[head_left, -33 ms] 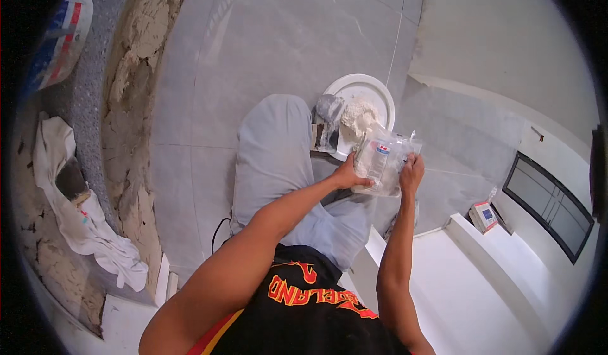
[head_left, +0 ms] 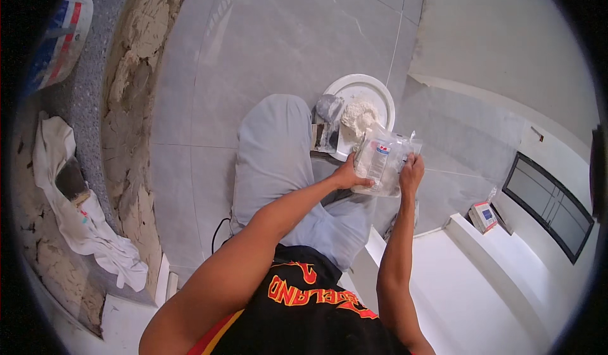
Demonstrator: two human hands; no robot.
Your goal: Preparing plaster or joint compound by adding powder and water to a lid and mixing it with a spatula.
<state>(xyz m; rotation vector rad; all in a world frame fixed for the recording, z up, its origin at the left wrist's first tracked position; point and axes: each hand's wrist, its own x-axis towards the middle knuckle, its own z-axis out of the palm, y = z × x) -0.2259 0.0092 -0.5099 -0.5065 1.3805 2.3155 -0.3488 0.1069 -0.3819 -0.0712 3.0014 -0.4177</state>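
Note:
A clear plastic bag (head_left: 382, 162) with a small red and blue label is held between my two hands. My left hand (head_left: 348, 173) grips its near left side, thumb across the front. My right hand (head_left: 411, 172) pinches its right edge. The bag's far end hangs over a round white lid-like tray (head_left: 389, 98). On the tray lies a heap of white powder (head_left: 360, 115), touching or just beyond the bag. Left of the heap sit a grey lump (head_left: 329, 108) and a broad scraper blade (head_left: 327, 137), partly over the tray's rim.
Grey floor tiles (head_left: 272, 44) surround my bent knees. A rough, mortar-smeared strip (head_left: 136, 51) runs along the left, with a white rag (head_left: 95, 228), a dark blade (head_left: 71, 181) and a blue-white-red sack (head_left: 66, 41) beyond. At right, a small box (head_left: 483, 217) rests on a white ledge (head_left: 491, 244).

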